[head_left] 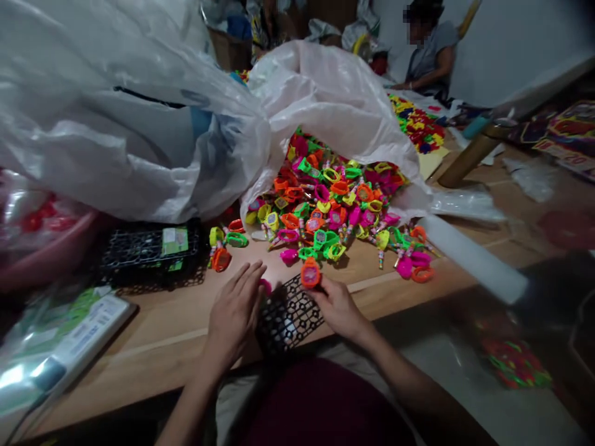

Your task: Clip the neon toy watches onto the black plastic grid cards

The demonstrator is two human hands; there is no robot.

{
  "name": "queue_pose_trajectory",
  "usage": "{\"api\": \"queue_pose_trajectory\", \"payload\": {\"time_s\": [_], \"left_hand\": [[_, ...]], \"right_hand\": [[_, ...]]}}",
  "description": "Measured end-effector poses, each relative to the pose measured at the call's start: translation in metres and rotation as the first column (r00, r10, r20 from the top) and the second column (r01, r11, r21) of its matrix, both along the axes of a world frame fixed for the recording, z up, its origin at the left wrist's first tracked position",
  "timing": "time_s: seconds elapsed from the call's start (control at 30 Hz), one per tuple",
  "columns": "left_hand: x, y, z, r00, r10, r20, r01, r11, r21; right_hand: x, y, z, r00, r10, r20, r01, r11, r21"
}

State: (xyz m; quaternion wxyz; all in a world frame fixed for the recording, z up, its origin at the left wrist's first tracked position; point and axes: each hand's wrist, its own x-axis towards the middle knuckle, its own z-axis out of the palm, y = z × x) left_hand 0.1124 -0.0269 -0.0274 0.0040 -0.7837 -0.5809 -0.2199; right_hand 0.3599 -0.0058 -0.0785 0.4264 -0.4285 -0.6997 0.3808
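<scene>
My right hand (341, 306) grips an orange toy watch (310, 273) with a pale pink face, over the far right edge of a black plastic grid tray (297, 316). My left hand (235, 306) is back up at the tray's left side, its fingers stretched forward. Beside its index finger shows part of a pink toy (265, 287); the thumb is hidden, and whether that hand touches the toy is unclear. Just beyond lies a heap of bright toy watches (325, 210) in orange, green, pink and yellow, spilling from a large white plastic sack (325, 93).
On the left are stacked black grid trays (139, 248), a white device (93, 334) under clear plastic, and a pink basin (56, 241). A tilted brown flask (476, 155) and a white roll (478, 260) are at right. Another person (432, 56) sits at the back.
</scene>
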Motion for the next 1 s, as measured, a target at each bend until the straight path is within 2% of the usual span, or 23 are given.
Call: {"api": "queue_pose_trajectory", "payload": {"time_s": [0.1, 0.2, 0.33, 0.47, 0.57, 0.67, 0.73, 0.77, 0.8, 0.87, 0.93, 1.0], "left_hand": [[-0.001, -0.002, -0.002, 1.000, -0.024, 0.013, 0.023, 0.999, 0.024], [-0.001, -0.003, -0.002, 0.999, -0.035, 0.014, 0.034, 0.998, 0.061], [-0.001, -0.006, 0.002, 0.999, -0.045, 0.029, 0.045, 0.999, 0.029], [-0.001, -0.004, 0.010, 0.997, -0.067, -0.039, 0.066, 0.997, -0.038], [0.006, 0.002, 0.019, 0.993, -0.047, -0.111, 0.036, 0.994, -0.102], [0.014, 0.008, 0.024, 0.997, 0.005, -0.075, -0.018, 0.986, -0.164], [0.013, 0.010, 0.026, 0.999, 0.033, -0.024, -0.037, 0.981, -0.192], [0.010, 0.011, 0.027, 0.999, 0.037, -0.001, -0.036, 0.978, -0.203], [0.006, 0.010, 0.028, 0.999, 0.036, 0.020, -0.031, 0.976, -0.213], [-0.004, 0.010, 0.029, 0.998, 0.024, 0.055, -0.011, 0.973, -0.231], [-0.012, 0.009, 0.030, 0.997, 0.007, 0.080, 0.013, 0.971, -0.240], [-0.016, 0.008, 0.029, 0.997, -0.011, 0.079, 0.029, 0.974, -0.224]], "right_hand": [[-0.043, 0.003, -0.007, 0.989, 0.115, -0.093, -0.124, 0.986, -0.107], [-0.061, 0.011, -0.015, 0.987, 0.146, -0.060, -0.152, 0.983, -0.107], [-0.056, 0.015, -0.020, 0.987, 0.147, 0.064, -0.150, 0.987, 0.051], [-0.059, 0.012, -0.025, 0.969, 0.179, 0.172, -0.218, 0.944, 0.245], [-0.064, 0.015, -0.021, 0.934, 0.247, 0.258, -0.311, 0.917, 0.248], [-0.048, 0.026, -0.003, 0.914, 0.281, 0.292, -0.353, 0.907, 0.230], [-0.021, 0.037, 0.015, 0.955, 0.164, 0.246, -0.235, 0.926, 0.295], [-0.004, 0.043, 0.023, 0.974, 0.047, 0.220, -0.122, 0.933, 0.339], [0.013, 0.048, 0.029, 0.974, -0.087, 0.210, 0.002, 0.926, 0.378], [0.044, 0.054, 0.033, 0.913, -0.307, 0.269, 0.178, 0.892, 0.415], [0.063, 0.051, 0.027, 0.854, -0.362, 0.374, 0.213, 0.898, 0.385], [0.065, 0.040, 0.015, 0.856, -0.278, 0.436, 0.144, 0.938, 0.315]]}}
